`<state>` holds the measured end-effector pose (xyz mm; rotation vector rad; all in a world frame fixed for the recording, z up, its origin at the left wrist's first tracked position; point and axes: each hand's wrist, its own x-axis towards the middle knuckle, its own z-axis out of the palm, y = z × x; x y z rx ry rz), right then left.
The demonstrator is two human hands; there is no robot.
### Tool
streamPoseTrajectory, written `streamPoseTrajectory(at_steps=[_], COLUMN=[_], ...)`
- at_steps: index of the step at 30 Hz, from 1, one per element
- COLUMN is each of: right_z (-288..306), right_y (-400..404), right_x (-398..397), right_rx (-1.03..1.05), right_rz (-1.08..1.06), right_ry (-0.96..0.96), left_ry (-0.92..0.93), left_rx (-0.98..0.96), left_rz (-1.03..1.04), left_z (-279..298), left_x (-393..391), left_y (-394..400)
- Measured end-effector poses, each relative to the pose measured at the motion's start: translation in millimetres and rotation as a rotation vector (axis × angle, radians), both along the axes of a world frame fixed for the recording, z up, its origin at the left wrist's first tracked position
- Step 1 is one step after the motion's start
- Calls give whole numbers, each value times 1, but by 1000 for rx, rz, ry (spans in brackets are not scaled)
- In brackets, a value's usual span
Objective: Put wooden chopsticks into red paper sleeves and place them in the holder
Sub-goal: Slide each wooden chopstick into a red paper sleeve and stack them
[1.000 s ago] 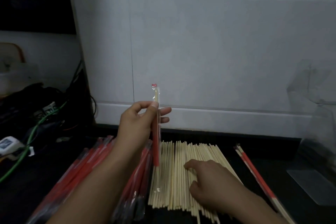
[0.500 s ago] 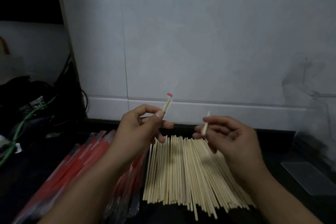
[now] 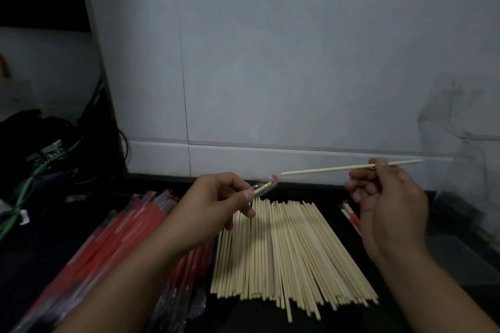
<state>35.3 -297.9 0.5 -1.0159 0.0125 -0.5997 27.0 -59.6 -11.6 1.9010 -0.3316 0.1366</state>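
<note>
Left hand (image 3: 216, 205) pinching one sleeve (image 3: 266, 186), seemingly one chopstick inside, right hand (image 3: 389, 203) gripping one chopstick (image 3: 324, 169)

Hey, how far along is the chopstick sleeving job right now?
Early, by the look of it. Done: a few sleeved chopsticks lie at the right. In hand: the left hand pinches a sleeve with one stick already inside, and the right hand holds a bare chopstick aimed at its mouth, not yet in. Left: a big pile of bare chopsticks and a stack of empty sleeves. No holder is clearly visible.
</note>
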Motion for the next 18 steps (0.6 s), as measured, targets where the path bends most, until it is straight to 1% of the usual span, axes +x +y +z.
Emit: streamPoseTrajectory(at_steps=[9,14,18], right_z=[-2,-4,-7], right_y=[5,7,11], right_x=[-3,-4,-5], right_rx=[-111,-142,-238], right_rz=[18,67,98], right_ry=[43,28,39], left_ry=[-5,-13,-18], left_rx=[36,81,96], left_rz=[-23,-39,-45], left_z=[-2,-4,-5], left_x=[0,1,0], left_y=[2,3,1])
